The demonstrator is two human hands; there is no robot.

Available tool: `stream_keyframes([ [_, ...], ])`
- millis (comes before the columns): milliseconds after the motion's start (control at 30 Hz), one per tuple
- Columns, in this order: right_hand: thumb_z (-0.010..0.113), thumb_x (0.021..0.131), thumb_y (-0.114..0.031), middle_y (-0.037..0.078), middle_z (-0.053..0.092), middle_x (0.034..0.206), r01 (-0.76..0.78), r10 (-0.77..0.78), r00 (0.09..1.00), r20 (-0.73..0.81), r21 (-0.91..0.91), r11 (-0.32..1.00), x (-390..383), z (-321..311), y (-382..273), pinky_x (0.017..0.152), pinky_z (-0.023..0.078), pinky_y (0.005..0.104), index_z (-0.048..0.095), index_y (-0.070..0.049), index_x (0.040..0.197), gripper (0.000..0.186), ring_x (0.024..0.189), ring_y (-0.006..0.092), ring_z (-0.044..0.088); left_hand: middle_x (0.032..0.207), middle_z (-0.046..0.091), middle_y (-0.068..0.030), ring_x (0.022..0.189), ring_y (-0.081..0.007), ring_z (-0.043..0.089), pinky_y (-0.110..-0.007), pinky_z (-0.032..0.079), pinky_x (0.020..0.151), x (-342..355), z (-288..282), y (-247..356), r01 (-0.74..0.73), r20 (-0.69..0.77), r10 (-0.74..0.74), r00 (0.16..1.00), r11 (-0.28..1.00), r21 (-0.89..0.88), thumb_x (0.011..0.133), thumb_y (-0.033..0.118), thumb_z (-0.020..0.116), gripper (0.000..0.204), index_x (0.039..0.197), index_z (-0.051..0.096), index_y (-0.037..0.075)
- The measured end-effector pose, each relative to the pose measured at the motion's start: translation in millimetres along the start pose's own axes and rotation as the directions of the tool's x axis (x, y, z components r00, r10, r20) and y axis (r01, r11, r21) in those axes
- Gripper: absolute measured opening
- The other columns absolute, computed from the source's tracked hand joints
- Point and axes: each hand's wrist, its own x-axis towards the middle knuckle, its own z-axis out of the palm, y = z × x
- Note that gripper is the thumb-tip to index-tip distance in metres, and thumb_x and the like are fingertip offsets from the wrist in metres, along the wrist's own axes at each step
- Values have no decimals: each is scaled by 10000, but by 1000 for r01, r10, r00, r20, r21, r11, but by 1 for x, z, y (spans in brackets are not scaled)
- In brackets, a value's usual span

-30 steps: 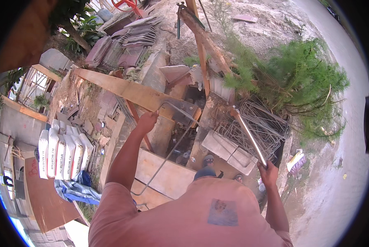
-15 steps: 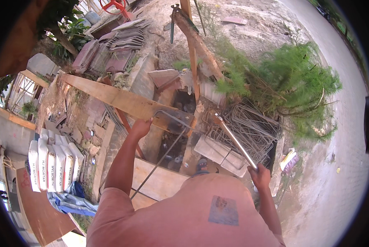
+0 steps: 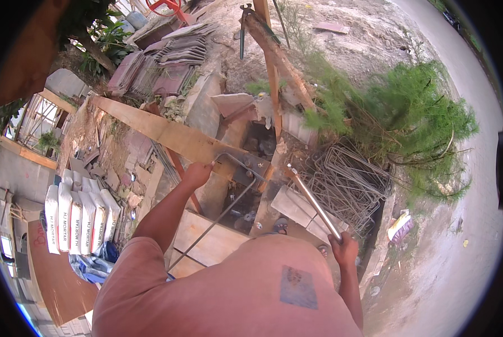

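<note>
My left hand (image 3: 199, 174) is closed round one end of a thin bent steel rod (image 3: 237, 161), beside the dark end of a wooden plank (image 3: 167, 130). The rod bends sharply at the plank's end, and its long straight part (image 3: 212, 224) slants down toward my left side. In my right hand (image 3: 346, 247) is the lower end of a long silver metal bar (image 3: 319, 208). The bar's small head points up and left, apart from the rod, to the right of the plank's end.
Bent steel stirrups (image 3: 350, 180) lie piled beyond the bar, next to a green bush (image 3: 414, 118). Stacked white bags (image 3: 83, 216) stand at left. Pincers (image 3: 243, 31) hang on an upright timber. Roof tiles (image 3: 173, 56) lie stacked behind. My sandalled foot (image 3: 280, 226) is below the plank.
The silver bar and my right hand have shifted a little left, toward the plank's end. My left hand keeps its hold on the rod. The whole view has turned slightly.
</note>
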Motion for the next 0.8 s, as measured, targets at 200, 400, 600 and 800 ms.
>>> stream_keyframes([
  [200,720,774,-393,191,567,602,-38,37,999,36,9,999,-6,-31,-9,548,429,450,557,-7,697,426,583,397,572,695,627,-148,643,-273,617,-374,466,585,-4,41,-20,228,10,-265,964,807,-545,803,591,647,604,790,651,-12],
  [400,734,750,-398,185,564,635,148,-144,988,51,-79,986,14,-62,-20,560,430,449,555,-16,698,425,608,386,570,564,487,-13,422,-110,432,-265,307,380,-10,9,0,382,272,-280,921,509,-771,743,514,773,500,676,566,64],
  [600,777,709,-290,135,594,700,240,-215,969,123,-239,941,29,-85,-21,562,448,432,562,-45,753,329,631,359,579,550,485,-9,418,-115,431,-271,309,381,-11,9,-2,414,285,-308,908,553,-723,730,527,776,507,674,576,64],
  [800,763,742,-281,134,593,711,360,-337,932,133,-234,903,22,-90,-32,549,449,432,532,-62,782,321,632,371,583,562,493,-1,430,-97,414,-274,292,387,-24,9,6,331,228,-248,942,552,-766,722,537,775,515,736,642,40],
])
